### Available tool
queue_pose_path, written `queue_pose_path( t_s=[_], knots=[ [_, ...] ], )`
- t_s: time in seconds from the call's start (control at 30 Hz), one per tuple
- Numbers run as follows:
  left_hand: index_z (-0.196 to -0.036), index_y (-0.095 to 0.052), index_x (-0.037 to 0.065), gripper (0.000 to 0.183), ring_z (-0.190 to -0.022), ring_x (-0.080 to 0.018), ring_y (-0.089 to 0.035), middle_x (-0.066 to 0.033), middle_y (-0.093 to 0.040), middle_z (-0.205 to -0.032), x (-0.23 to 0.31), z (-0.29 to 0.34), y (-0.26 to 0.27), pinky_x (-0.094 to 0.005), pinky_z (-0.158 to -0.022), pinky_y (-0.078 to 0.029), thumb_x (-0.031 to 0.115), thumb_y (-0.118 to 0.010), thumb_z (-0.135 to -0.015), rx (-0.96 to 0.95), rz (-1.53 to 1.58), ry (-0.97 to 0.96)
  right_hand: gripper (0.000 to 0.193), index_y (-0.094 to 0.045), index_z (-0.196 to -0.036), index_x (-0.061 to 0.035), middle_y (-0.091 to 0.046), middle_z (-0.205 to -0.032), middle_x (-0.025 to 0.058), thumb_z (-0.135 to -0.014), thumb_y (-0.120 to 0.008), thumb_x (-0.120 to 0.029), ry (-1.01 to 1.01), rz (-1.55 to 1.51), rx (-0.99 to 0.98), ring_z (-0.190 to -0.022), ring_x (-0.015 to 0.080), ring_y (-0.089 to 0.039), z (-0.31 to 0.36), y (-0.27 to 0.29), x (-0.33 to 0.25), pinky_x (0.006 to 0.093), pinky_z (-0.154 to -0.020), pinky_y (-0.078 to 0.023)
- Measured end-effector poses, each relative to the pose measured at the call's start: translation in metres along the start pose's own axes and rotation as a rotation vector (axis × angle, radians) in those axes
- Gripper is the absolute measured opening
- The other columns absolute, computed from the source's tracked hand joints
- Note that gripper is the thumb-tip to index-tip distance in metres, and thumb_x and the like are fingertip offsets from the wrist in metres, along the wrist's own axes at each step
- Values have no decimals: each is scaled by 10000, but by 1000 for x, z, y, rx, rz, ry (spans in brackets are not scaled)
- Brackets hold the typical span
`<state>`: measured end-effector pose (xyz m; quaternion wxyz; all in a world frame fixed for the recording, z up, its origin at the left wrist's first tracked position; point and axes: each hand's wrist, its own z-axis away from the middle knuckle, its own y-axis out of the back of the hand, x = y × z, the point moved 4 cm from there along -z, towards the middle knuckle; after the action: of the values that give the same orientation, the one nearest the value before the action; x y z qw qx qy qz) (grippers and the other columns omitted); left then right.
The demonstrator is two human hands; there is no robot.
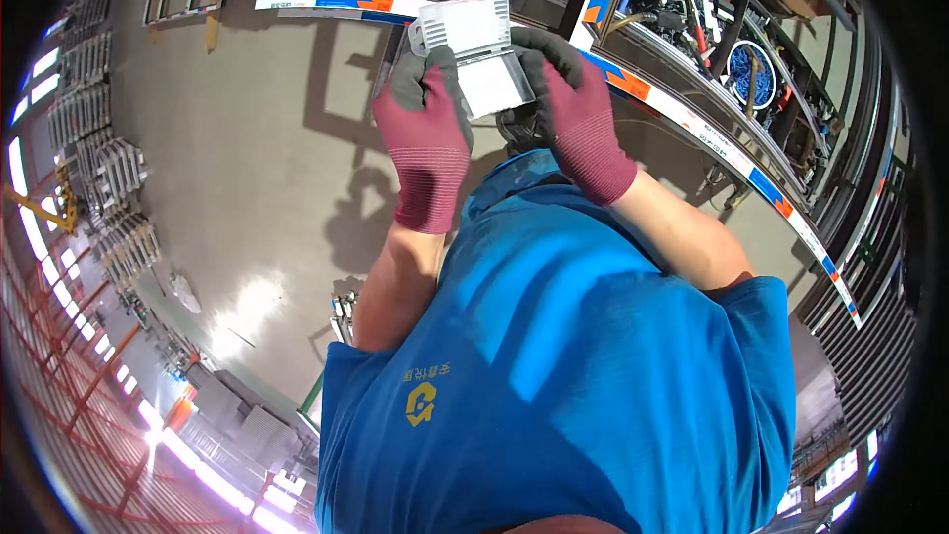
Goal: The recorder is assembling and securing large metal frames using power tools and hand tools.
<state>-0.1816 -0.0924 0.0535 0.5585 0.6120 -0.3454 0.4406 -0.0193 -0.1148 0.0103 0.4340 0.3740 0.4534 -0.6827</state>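
Observation:
Both my hands wear maroon gloves with dark grey palms and fingers. Between them I hold a small hinged plastic case (491,87), spread open. Its far half has rows of slots along the edges and looks pale; the near half is bright white inside with a clear, dark-edged rim. Whether anything small lies in it, I cannot make out. My left hand (425,94) grips the case's left side, thumb toward the hinge. My right hand (571,89) closes on its right side, with the fingers partly hidden behind the case.
Just beyond the case runs a metal frame edge with white, blue and orange tape (336,1). At the right, a cart holds tools and a round basket of blue pieces (751,74). Stacked metal profiles (119,173) stand far left, on the grey floor (237,138).

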Motion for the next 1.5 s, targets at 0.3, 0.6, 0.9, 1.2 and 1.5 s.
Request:
queue_pose_path(
  t_s=[0.3,0.6,0.9,1.2,1.5],
  knots=[
    [-1266,-661,-42,269,-967,-95,-604,-54,-710,-1069,-19,6,-2,-245,-868,-481,46,-521,-1054,-54,505,124,337,-679,-1246,6,-688,-994,16,-1032,-634,-250,-229,7,-187,-856,65,-588,-2,25,-10,243,-718,-488],
    [-1249,-671,-58,317,-962,-99,-629,-69,-721,-1096,-12,18,-5,-267,-853,-506,174,-584,-1051,-237,266,26,192,-720,-1084,39,-746,-904,66,-978,-697,-119,-15,634,-219,-814,58,-603,-4,33,-31,262,-733,-505],
    [-1306,-612,-91,405,-956,-148,-685,-128,-727,-1111,-19,15,-16,-283,-866,-540,51,-647,-929,-400,783,430,382,-704,-1185,47,-747,-1042,61,-1046,-657,-306,-170,452,-250,-928,98,-630,-1,38,-21,278,-845,-526],
    [-1277,-623,-59,379,-1040,-216,-704,-164,-719,-1153,-21,11,-6,-316,-948,-555,76,-586,-924,-431,630,540,503,-602,-1375,15,-703,-1160,77,-1000,-693,-307,123,422,-365,-1028,104,-625,11,33,-36,273,-906,-511],
    [-1385,-512,-50,552,-1239,-326,-639,-231,-626,-1349,5,16,-8,-446,-1086,-519,178,-555,-884,-694,1090,240,578,-654,-1317,11,-665,-960,114,-918,-777,-389,616,688,-535,-775,178,-596,30,26,-86,301,-692,-467]
  ],
)
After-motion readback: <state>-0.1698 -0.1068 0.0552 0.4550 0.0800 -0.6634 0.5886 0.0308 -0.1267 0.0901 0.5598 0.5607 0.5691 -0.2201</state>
